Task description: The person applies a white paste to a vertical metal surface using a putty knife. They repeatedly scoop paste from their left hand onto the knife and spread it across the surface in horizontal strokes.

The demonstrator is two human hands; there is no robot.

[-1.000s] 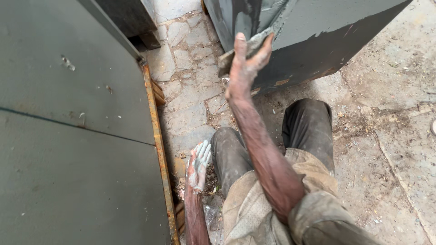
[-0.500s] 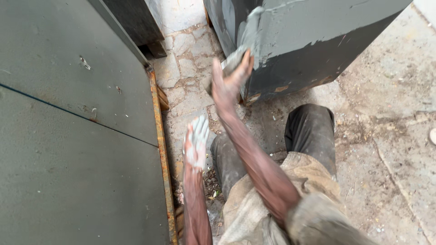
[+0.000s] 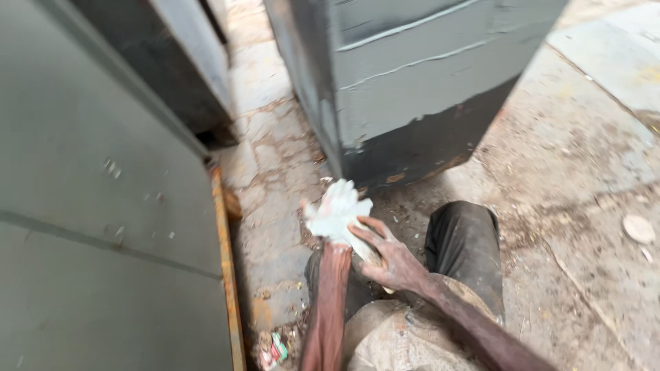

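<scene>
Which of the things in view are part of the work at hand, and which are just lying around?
In the work:
- left hand, coated with pale putty-like paste
- right hand, touching the left
- grey metal cabinet, pale streaks on its side

Lying about:
- small colourful wrapper on the paving
- flat pale stone on the ground
- grey panel with rusty edge

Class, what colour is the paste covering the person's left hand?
Pale whitish-grey: it coats the left hand, which the right hand touches. Seen in the head view.
</scene>
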